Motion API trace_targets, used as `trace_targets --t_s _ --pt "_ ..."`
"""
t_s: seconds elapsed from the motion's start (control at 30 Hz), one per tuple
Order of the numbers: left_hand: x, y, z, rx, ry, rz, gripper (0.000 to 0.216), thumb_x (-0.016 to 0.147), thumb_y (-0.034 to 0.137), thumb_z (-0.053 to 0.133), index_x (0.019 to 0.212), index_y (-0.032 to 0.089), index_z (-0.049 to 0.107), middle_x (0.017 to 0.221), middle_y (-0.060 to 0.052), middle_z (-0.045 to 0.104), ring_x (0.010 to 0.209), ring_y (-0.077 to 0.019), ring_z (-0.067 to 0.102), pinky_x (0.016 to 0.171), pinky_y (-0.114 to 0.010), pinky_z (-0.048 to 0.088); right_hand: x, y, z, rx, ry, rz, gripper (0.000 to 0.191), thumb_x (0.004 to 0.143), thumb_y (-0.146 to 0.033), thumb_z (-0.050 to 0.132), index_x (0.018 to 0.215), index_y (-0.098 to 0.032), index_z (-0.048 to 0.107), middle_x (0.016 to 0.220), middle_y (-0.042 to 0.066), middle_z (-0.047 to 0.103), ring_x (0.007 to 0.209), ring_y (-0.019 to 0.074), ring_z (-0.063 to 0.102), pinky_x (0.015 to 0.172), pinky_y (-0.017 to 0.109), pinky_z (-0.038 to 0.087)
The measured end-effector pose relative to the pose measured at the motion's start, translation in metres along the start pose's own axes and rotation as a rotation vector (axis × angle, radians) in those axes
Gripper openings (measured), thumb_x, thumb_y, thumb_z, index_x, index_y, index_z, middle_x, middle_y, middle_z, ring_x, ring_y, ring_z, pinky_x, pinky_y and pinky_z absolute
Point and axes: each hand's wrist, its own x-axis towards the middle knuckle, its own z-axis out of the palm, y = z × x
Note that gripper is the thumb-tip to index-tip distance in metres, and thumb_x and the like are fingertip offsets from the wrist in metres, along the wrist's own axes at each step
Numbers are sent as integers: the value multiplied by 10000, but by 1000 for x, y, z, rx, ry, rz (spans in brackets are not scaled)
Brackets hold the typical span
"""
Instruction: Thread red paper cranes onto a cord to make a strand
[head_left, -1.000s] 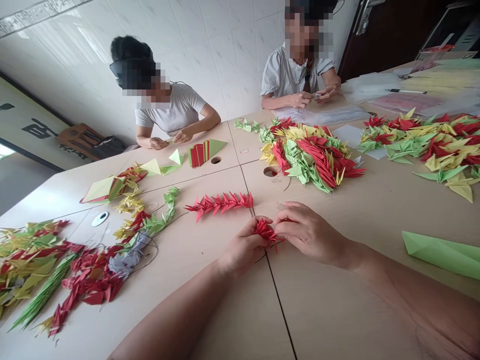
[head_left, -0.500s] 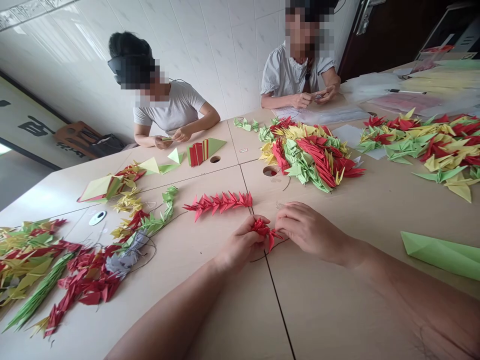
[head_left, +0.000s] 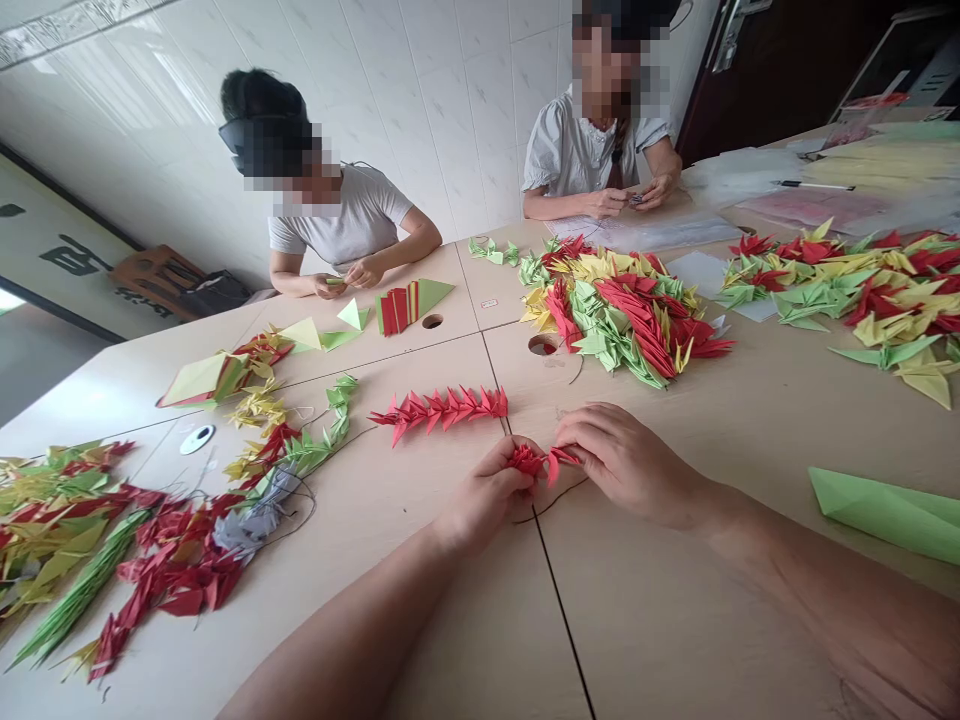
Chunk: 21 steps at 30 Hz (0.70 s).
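Note:
My left hand point(head_left: 486, 490) is closed on a small bunch of red folded paper cranes point(head_left: 534, 461) just above the table. My right hand point(head_left: 622, 462) pinches the right end of the same red bunch, its fingers curled over it. A thin dark thread point(head_left: 551, 502) trails from the bunch onto the table below my hands. A finished row of red cranes point(head_left: 442, 408) lies on the table just beyond my left hand.
A heap of red, yellow and green cranes point(head_left: 622, 310) lies ahead, another heap point(head_left: 855, 285) at the right. Strung cranes point(head_left: 112, 540) crowd the left. A green folded sheet point(head_left: 885, 510) lies at right. Two other people point(head_left: 341, 225) point(head_left: 592, 150) fold paper across the table. Round table holes point(head_left: 541, 345).
My right hand has drawn slightly to the right, pulling one red crane out from the bunch. The thread now lies looser on the table. My left hand has barely moved.

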Motion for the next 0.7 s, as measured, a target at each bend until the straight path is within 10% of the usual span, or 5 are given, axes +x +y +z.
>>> trace_targets --t_s 0.7 --pt "-5 1 4 695 69 231 268 753 112 442 1005 196 484 827 6 537 777 -141 470 724 -271 395 -1 -6 -1 55 79 -38 219 891 -53 451 937 -217 589 823 38 668 837 202 623 871 417 522"
